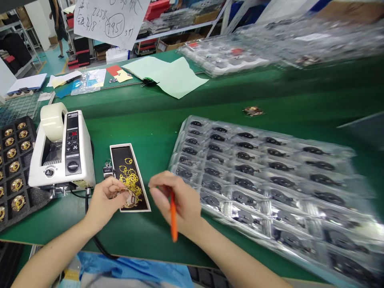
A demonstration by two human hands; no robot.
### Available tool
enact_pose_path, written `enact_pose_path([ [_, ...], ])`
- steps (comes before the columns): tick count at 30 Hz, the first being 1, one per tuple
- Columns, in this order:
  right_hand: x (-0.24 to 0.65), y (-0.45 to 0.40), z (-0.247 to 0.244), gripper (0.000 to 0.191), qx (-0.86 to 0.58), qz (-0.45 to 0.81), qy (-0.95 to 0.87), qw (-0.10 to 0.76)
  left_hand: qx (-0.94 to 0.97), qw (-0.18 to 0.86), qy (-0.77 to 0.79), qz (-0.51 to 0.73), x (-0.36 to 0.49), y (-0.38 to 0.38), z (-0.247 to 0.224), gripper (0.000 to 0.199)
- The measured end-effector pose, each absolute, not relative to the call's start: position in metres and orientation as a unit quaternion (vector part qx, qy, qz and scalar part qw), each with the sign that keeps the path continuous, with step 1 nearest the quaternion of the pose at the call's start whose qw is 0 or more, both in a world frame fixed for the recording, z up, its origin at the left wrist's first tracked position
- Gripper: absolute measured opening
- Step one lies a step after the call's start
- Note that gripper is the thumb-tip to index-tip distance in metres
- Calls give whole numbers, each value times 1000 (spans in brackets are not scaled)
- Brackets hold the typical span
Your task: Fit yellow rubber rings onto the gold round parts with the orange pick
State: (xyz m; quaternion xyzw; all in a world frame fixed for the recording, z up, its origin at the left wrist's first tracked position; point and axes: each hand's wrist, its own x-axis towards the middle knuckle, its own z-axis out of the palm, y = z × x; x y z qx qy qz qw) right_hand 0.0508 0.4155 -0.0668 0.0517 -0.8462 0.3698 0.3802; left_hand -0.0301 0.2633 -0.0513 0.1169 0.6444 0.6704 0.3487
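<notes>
My left hand pinches a round metallic part over the near end of a dark, white-rimmed box. Thin yellow rings lie heaped inside that box. To the right of it, my right hand is closed around an orange tool, whose end sticks out below the fingers. Whatever tip the tool has is hidden by the hand. A small metal counter stands beside the box, just above my left hand.
A white tape dispenser and a black foam tray of gold-coloured parts stand left. Clear plastic trays with black parts cover the right side. Papers lie behind; a person is in the far background.
</notes>
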Motion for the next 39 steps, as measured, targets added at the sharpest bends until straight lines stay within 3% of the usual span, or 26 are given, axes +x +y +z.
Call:
enact_pose_path([
  [4, 50, 426, -57, 14, 95, 477, -856, 176, 99, 398, 620, 668, -33, 262, -45, 26],
  [7, 50, 425, -58, 14, 157, 485, -854, 103, 118, 412, 611, 666, -34, 261, -42, 24],
  [13, 51, 423, -64, 15, 193, 431, -873, 121, 128, 497, 601, 612, -37, 260, -41, 26],
  [18, 52, 427, -58, 20, 212, 414, -882, 75, 132, 493, 619, 596, -41, 260, -42, 15],
  [23, 52, 427, -58, 23, 224, 419, -875, 88, 136, 503, 626, 581, -43, 261, -42, 13],
  [28, 51, 420, -61, 25, 206, 468, -857, 69, 131, 502, 634, 573, -41, 263, -42, 13],
  [35, 49, 410, -60, 43, 97, 606, -789, -10, 143, 475, 626, 601, -38, 263, -46, 16],
  [39, 50, 419, -52, 40, 68, 582, -810, -17, 132, 432, 633, 628, -39, 262, -43, 26],
])
